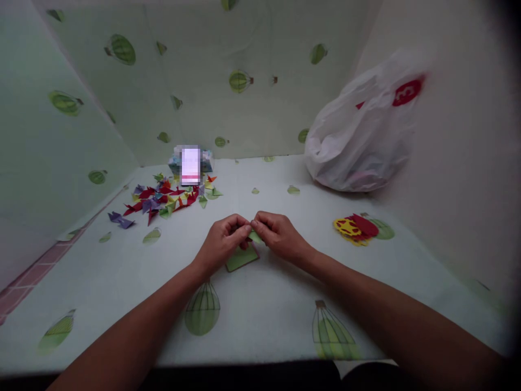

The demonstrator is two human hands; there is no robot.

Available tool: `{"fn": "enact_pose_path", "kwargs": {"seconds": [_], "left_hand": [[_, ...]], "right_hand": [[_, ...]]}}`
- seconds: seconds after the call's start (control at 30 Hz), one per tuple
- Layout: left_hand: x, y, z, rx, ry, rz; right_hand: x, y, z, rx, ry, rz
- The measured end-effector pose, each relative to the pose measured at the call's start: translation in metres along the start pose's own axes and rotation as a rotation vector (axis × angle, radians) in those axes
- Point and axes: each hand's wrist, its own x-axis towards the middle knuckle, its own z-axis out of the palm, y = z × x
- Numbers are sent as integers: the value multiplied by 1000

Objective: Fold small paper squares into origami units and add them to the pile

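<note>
Between the fingertips of both hands is a small piece of folded green paper (255, 237), partly hidden by the fingers. My left hand (225, 237) pinches it from the left, with thumb and fingers closed. My right hand (279, 233) grips its other side, thumb against the curled fingers. Just below the hands, a stack of square green paper (243, 259) lies on the table, its upper part covered by the left fingers. At the far left is a heap of folded paper cranes (163, 196) in red, purple, yellow, green and orange.
Behind the cranes, a phone with a lit, blurred screen (190, 165) leans on a tissue box (207, 161). A full white plastic bag (362, 136) stands at the back right. Yellow and red paper cutouts (356, 228) lie right of my hands on the balloon-patterned cloth (260, 320).
</note>
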Motion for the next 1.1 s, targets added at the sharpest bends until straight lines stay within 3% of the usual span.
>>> {"fn": "enact_pose_path", "kwargs": {"seconds": [0.2, 0.33, 0.7, 1.1], "left_hand": [[1, 0, 1, -125, 75, -94], [2, 1, 1, -172, 138, -110], [3, 0, 3, -327, 132, -204], [5, 0, 1, -327, 174, -167]], "right_hand": [[1, 0, -3, 257, -98, 70], [1, 0, -4, 413, -81, 67], [1, -3, -4, 413, -69, 33], [1, -1, -8, 448, -119, -1]]}}
